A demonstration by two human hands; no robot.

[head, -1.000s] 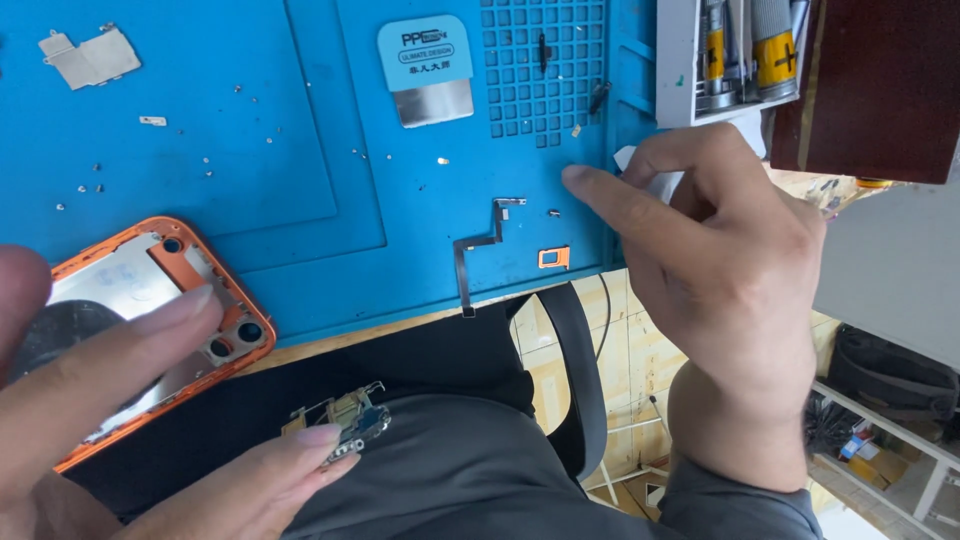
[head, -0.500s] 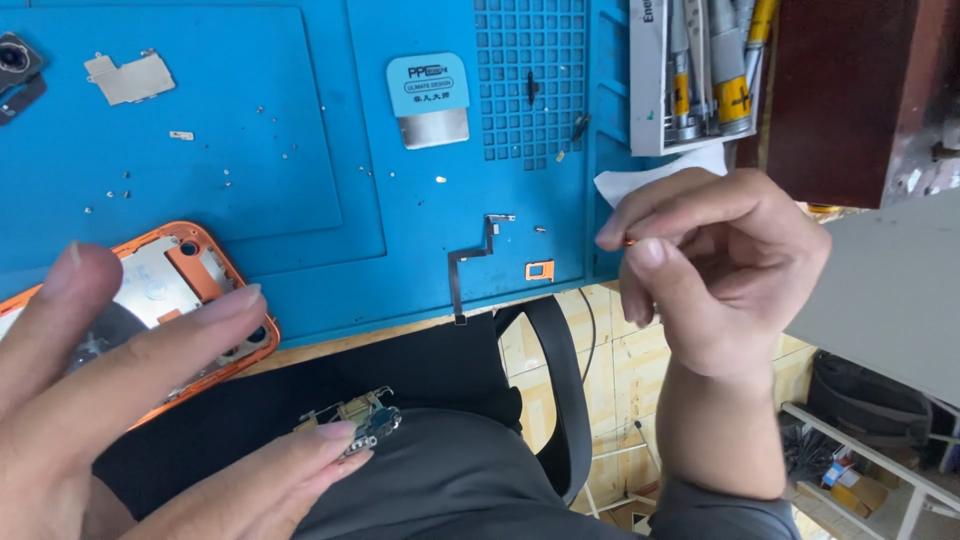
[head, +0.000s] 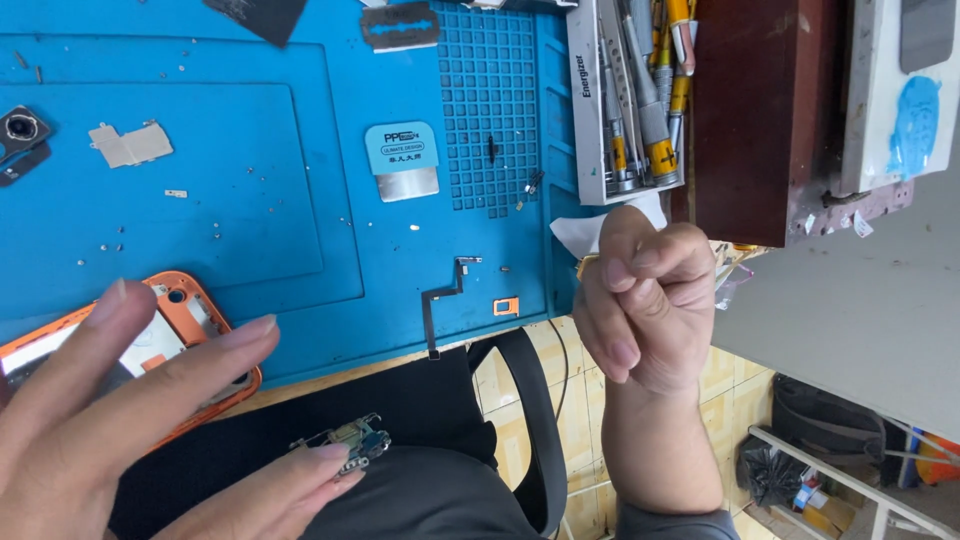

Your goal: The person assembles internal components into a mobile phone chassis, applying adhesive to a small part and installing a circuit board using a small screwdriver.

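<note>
My right hand [head: 645,300] hangs in the air just off the right edge of the blue work mat [head: 250,170], curled into a fist with the thumb pressed on the index finger. Whether anything tiny sits inside it is hidden. My left hand [head: 120,420] is at the lower left with its upper fingers spread over an orange phone frame [head: 190,300]. Its lowest fingertips pinch a small metal connector part [head: 352,442] above my dark lap. A black flex cable [head: 440,300] and a small orange piece [head: 506,306] lie on the mat between the hands.
A white tray of screwdrivers [head: 640,110] stands at the mat's right edge beside a dark brown box [head: 760,120]. On the mat lie a blue-handled pry tool [head: 402,160], a metal shield plate [head: 130,145], a camera module [head: 20,130] and several loose screws. A black strap [head: 530,420] hangs below the table edge.
My right hand has lifted off the mat near the orange piece and closed from a reaching pinch into a fist. The left hand has stayed over the orange frame.
</note>
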